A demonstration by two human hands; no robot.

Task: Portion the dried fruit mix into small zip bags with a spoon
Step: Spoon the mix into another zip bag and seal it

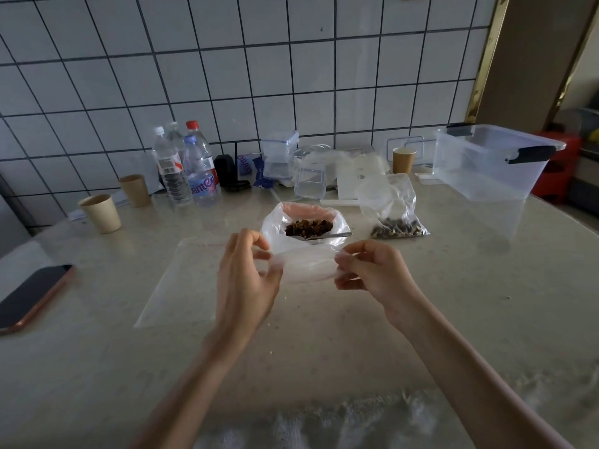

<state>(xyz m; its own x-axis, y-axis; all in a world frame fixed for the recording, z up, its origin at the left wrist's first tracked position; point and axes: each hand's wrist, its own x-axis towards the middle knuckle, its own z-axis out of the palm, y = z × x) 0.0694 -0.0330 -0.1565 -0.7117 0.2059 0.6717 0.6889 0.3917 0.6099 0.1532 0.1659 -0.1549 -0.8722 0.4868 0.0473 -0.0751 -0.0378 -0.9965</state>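
Our left hand (pixel 248 273) and right hand (pixel 372 270) pinch opposite ends of an empty, clear zip bag (pixel 308 264), fingers curled.

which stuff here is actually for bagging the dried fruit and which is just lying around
For the job:
small zip bag, pinched by left hand and right hand
open bag of fruit mix
spoon
filled zip bag

Lying about:
phone
paper cups
water bottles
clear storage bin
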